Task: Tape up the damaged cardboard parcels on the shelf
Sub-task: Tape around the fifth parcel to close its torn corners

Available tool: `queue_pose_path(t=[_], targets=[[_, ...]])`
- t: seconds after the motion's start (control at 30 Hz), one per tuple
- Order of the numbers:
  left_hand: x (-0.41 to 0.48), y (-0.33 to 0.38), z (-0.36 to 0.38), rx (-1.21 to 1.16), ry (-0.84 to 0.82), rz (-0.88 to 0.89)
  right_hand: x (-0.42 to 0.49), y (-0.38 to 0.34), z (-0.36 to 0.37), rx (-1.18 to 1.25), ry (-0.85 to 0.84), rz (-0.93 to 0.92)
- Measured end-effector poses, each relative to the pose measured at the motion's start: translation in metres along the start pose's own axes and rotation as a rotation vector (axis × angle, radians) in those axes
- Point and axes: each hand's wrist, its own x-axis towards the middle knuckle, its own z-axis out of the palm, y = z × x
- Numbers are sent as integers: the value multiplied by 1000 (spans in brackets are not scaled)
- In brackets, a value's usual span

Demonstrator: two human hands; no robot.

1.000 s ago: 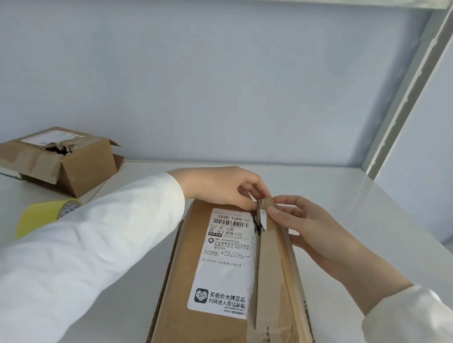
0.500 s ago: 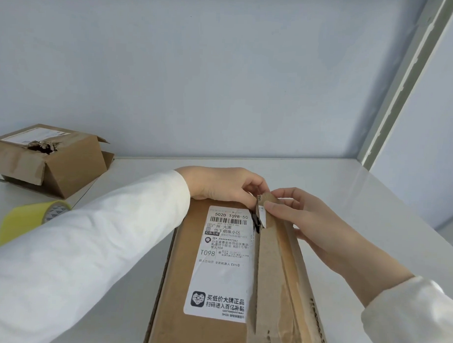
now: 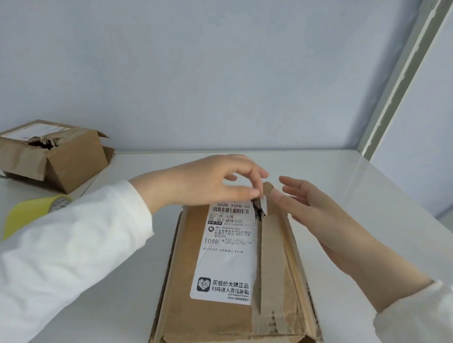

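Note:
A flat brown cardboard parcel (image 3: 185,298) with a white shipping label (image 3: 228,248) lies lengthwise on the white shelf (image 3: 353,196) in front of me. A torn cardboard strip (image 3: 270,250) runs along its right side, ragged at the near end and slightly raised at the far end. My left hand (image 3: 214,181) hovers over the far end, fingers loosely curved, thumb tip by the strip's end. My right hand (image 3: 319,213) is beside it with straight fingers, its thumb tip touching the strip. A second parcel (image 3: 74,163) with a torn hole sits at the back left.
A yellow tape roll (image 3: 28,215) lies at the left, partly hidden behind my left sleeve. A pale blue wall closes off the back of the shelf. A grey-white shelf upright (image 3: 403,75) rises at the back right corner.
Both hands pinched the strip's far end before; now the fingers have opened and lifted off it. My view has shifted slightly.

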Motion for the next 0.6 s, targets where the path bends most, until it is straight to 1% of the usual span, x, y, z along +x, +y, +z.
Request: queue_pose_path(t=[0.07,0.23,0.3,0.43,0.6], targets=[[-8,1,8,90,-46,-9,-13,0,1,24,-19,-11],[-17,2,23,90,33,-17,-27,10,11,48,-78,-2],[-19,7,26,92,25,-21,-27,12,12,77,-98,4],[-18,11,30,191,-10,-46,-25,14,12,118,-135,-4],[-17,7,39,243,71,-20,-26,11,15,179,-110,-24]])
